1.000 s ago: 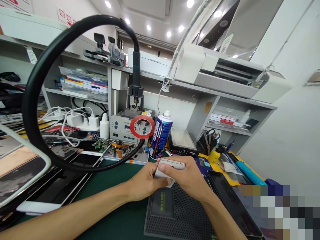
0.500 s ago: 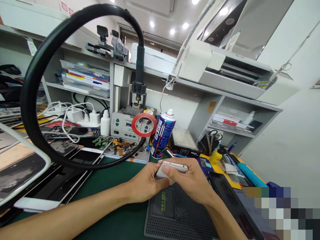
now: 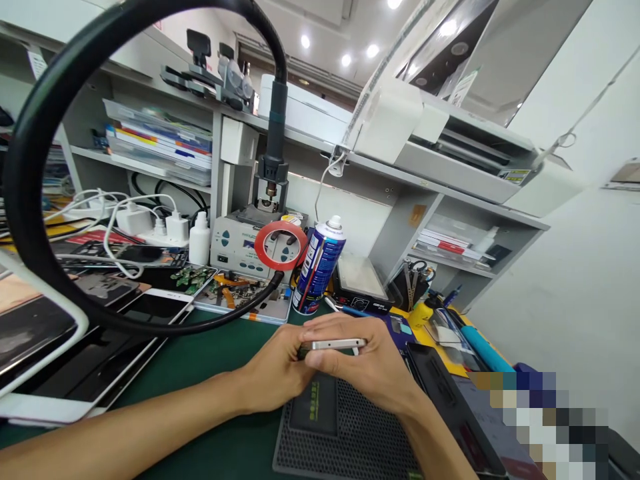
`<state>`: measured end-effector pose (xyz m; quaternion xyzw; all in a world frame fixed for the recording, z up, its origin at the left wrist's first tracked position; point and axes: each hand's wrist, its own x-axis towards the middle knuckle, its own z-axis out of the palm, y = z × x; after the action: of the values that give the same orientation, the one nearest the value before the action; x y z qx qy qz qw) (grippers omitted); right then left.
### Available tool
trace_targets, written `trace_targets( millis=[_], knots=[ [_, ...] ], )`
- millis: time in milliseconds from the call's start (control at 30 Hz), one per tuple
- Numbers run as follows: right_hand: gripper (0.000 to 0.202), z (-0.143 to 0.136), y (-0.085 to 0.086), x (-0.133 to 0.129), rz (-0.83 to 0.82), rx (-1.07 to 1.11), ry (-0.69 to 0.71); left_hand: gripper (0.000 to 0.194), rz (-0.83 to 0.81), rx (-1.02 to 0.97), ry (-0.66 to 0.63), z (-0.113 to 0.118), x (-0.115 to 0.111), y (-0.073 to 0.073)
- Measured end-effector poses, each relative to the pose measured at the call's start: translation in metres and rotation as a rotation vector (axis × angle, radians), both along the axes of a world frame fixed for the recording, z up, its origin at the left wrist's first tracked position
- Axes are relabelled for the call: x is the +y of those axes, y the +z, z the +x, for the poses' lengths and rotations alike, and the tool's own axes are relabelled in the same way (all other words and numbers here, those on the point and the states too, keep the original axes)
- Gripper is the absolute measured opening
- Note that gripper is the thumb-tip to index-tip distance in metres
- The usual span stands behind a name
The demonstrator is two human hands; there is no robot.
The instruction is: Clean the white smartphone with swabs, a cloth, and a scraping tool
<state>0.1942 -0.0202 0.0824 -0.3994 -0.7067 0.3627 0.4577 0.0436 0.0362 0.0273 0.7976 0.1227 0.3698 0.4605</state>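
Observation:
Between both hands is a slim silver-edged smartphone (image 3: pixel 336 345), turned so that one narrow edge faces me. My left hand (image 3: pixel 277 367) grips its left end, fingers wrapped round it. From the right, my right hand (image 3: pixel 370 357) holds it with the thumb in front and the fingers curled over the far side. Most of the phone's faces are hidden by the fingers. Just below the hands lies a black textured mat (image 3: pixel 345 433) with a smooth panel and yellow-green lettering on it.
A thick black hose (image 3: pixel 30 200) loops across the left, up to a hot-air station (image 3: pixel 243 247). Behind the hands stand a blue spray can (image 3: pixel 320 267) and a red tape roll (image 3: pixel 281 245). Large tablets (image 3: pixel 120 360) lie left; a dark slab-like device (image 3: pixel 450 407) lies right.
The phone has tilted, so its light flat face no longer shows and its edge does. My right thumb has shifted to that edge. The whole view has moved slightly.

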Motion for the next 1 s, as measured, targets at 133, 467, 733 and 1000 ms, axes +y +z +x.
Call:
trace_targets(
  millis=[133, 467, 733, 1000],
  knots=[
    [0.019, 0.001, 0.001, 0.0, -0.023, -0.008, 0.004, 0.025, 0.038, 0.003, 0.002, 0.0, 0.001, -0.002],
    [0.048, -0.005, 0.0, -0.002, 0.062, -0.054, -0.177, 0.038, 0.112, -0.094, 0.166, -0.005, 0.001, -0.008],
    [0.044, -0.015, -0.017, -0.005, 0.171, 0.001, -0.186, 0.044, 0.234, -0.129, 0.251, -0.009, -0.001, -0.012],
    [0.02, -0.012, -0.019, -0.001, 0.162, 0.167, -0.107, 0.055, 0.42, -0.122, 0.246, -0.007, 0.001, -0.014]
  ],
)
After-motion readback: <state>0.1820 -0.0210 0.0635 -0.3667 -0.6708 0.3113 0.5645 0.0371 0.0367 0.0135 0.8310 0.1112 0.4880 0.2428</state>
